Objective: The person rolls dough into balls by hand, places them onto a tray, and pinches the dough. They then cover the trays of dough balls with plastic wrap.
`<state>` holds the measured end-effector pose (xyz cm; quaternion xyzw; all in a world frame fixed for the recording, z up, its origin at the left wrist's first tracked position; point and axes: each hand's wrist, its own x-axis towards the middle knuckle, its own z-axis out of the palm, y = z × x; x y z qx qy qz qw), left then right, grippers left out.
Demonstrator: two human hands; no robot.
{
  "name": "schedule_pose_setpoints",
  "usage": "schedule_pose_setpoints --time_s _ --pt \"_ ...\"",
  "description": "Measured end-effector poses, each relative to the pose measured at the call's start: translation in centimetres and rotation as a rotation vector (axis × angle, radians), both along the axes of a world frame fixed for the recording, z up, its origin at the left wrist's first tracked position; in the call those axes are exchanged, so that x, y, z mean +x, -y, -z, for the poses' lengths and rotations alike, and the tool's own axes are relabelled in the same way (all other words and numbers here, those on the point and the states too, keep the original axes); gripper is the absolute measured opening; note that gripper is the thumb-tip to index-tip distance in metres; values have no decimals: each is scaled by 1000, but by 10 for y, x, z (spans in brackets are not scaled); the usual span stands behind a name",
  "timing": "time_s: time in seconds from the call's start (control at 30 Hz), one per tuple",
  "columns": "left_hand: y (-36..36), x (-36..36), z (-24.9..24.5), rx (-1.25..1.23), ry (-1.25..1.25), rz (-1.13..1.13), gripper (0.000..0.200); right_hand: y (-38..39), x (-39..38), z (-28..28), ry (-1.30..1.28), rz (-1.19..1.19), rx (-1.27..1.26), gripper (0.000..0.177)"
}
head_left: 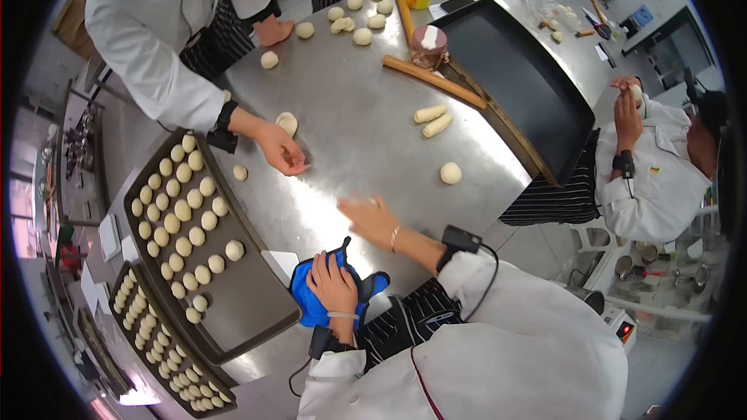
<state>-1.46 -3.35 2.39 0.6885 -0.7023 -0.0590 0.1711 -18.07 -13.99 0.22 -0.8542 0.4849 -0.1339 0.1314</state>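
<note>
My left hand (333, 286) lies on a blue cloth with black edging (307, 313) at the table's near edge. Its fingers are stretched out over the fabric. Above and to the right of it, my right hand (370, 219) hovers or rests over the bare metal. Motion blurs its fingertips, but the fingers look extended and nothing shows in them. A co-worker's hand (282, 148) reaches in from the left, opposite mine, near a flattened dough piece (287, 123). A single dough ball (450, 173) sits to the right of my right hand.
Dark trays of dough balls (257, 295) stand at the left. Two dough rolls (432, 120), a rolling pin (433, 82), a lidded jar (428, 45) and a large black tray (506, 62) lie at the right. Another person (654, 155) handles dough there. More dough balls (362, 36) sit at the back.
</note>
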Motion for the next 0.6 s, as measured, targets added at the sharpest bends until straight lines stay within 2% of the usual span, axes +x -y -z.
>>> schedule_pose_setpoints --time_s 0.03,0.1,0.17,0.2,0.27,0.3,0.37,0.4,0.47,0.5,0.57,0.6 --pt "0 1 2 -1 -23 10 34 23 5 9 -42 48 8 47" --pt "-1 5 3 -19 -63 26 29 48 -13 30 -76 132 -177 37" --pt "-2 7 7 -50 -75 39 28 48 -42 40 267 134 -129 30" --pt "-3 7 9 -64 -88 38 27 40 -52 36 271 125 -122 30" --pt "-5 9 11 -64 -98 32 27 21 -63 18 658 289 163 15" --pt "-3 8 12 -80 -110 36 27 21 -61 16 653 275 168 15" --pt "-3 7 11 -80 -121 22 26 23 -58 14 348 238 35 21" --pt "-3 8 11 -77 -125 27 26 25 -54 17 350 228 38 21" --pt "-4 10 9 -76 -117 21 25 34 -39 27 75 190 127 31" --pt "-3 9 9 -79 -119 36 25 41 -29 19 74 203 126 31" --pt "-3 6 10 -83 -117 49 24 49 -23 -14 78 39 -45 34" --pt "-3 7 11 -92 -104 34 24 45 -34 -21 62 68 -53 34"
